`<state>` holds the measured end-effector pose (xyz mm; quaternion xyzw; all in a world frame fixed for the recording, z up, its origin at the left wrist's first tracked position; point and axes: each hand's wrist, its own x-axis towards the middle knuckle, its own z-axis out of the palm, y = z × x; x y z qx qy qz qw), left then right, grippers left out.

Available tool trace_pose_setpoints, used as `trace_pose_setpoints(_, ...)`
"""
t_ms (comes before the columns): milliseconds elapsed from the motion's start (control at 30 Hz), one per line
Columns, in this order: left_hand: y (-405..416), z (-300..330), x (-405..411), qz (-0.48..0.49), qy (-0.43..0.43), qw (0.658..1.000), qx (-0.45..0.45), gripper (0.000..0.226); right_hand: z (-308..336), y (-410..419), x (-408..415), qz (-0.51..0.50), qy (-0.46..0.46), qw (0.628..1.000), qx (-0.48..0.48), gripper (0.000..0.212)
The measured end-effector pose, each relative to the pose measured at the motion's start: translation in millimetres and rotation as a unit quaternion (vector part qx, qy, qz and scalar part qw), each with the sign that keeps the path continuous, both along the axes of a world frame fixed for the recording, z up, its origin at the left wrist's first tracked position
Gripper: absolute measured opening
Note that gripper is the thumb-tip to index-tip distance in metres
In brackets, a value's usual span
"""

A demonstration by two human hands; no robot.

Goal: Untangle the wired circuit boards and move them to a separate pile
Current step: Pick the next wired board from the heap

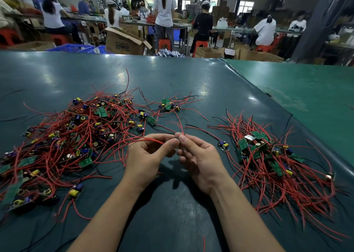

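- While both hands meet over the dark green table mat [172, 75], I judge the step in hand to be freeing one wired circuit board from the tangled pile [63, 136] on my left, so that it can go to the sorted pile [272, 156] on my right.
- My left hand [147, 156] has thumb and forefinger curled round a red wire [145, 139] that runs back leftward into the tangle; the remaining fingers are loosely bent under the palm.
- My right hand [199, 156] pinches at the same spot, its thumb tip touching the left forefinger; a small dark part sits between the fingertips, but it is blurred and I cannot tell whether that is the board itself or only a wire end.
- To do this well, I would keep the left pinch close to the knot and let the right hand draw the lead out slowly, following the wire rather than yanking, since a hard pull could drag neighbouring boards along or strain a solder joint.
- I would lift slightly while pulling, so loops fall off by their own weight.
- Both forearms come in from the bottom edge and converge, wrists raised off the mat, palms turned partly toward each other.
- A lone board with a yellow capacitor [223, 146] lies just beside the right hand, between it and the sorted pile.
- A small cluster of boards [166, 105] lies apart beyond the hands, still to be sorted.
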<state>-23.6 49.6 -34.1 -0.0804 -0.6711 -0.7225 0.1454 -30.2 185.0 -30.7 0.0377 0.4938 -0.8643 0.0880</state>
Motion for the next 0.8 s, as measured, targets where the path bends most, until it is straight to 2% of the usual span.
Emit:
trace_pose_setpoints(67,-0.5,0.0,0.0,-0.014,-0.006,1.000,0.004,0.015,-0.8,0.4,0.7,0.009,0.012,1.000,0.003,0.014)
trace_pose_setpoints(167,-1.5,-0.3,-2.0,0.008,-0.022,1.000,0.019,0.018,-1.8,-1.6,-0.4,-0.045,0.018,0.999,0.019,0.005)
trace_pose_setpoints(267,-2.0,-1.2,-2.6,0.024,-0.026,0.999,0.008,0.017,-3.5,-4.5,-1.5,-0.085,0.034,0.992,0.091,0.020)
trace_pose_setpoints(333,-1.0,-1.7,-1.9,0.028,-0.026,0.999,-0.001,0.017,-3.8,-5.7,-1.9,-0.092,0.038,0.990,0.102,0.026)
trace_pose_setpoints(433,-1.6,-1.6,-2.8,0.036,-0.035,0.999,0.003,0.021,-3.0,-7.4,-2.4,-0.098,0.032,0.991,0.086,0.031)
trace_pose_setpoints(567,0.2,-1.2,-2.1,0.015,-0.047,0.999,-0.003,0.021,-2.0,-8.4,-3.4,-0.090,-0.010,0.996,0.017,0.039)
trace_pose_setpoints(667,3.0,-0.7,-0.2,-0.001,-0.045,0.999,-0.016,0.022,-5.1,-7.5,-5.2,-0.117,-0.006,0.993,0.025,0.047)
trace_pose_setpoints(733,2.5,0.0,-1.2,0.005,-0.041,0.999,-0.015,0.021,-6.7,-7.0,-5.8,-0.131,0.023,0.991,0.033,0.037)
trace_pose_setpoints(800,0.0,0.2,-3.5,0.025,-0.040,0.999,0.008,0.021,-6.8,-5.2,-6.5,-0.150,0.043,0.987,0.025,0.018)
